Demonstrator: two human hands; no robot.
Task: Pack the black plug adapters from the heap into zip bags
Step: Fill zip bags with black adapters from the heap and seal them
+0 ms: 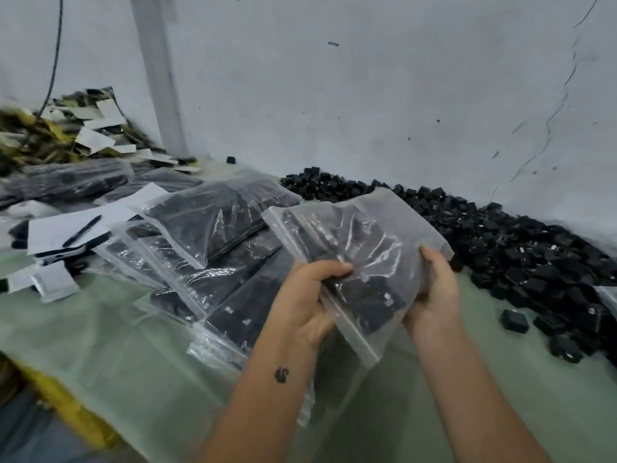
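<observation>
Fingers [329, 267] of left hand [305, 295] curl over zip bag [360, 248] at frame centre; right hand [434, 289] grips its opposite edge, thumb on top. Bag is held tilted above table [100, 345], adapters inside. Loose heap [517, 248] lies at right along wall; filled bags [213, 228] stacked centre-left.

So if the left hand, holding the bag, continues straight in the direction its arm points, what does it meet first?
Probably the stack of filled zip bags lying just beyond it. The left hand points up and away over the table, gripping the held zip bag. Depth is unclear, so it might pass above them.
</observation>
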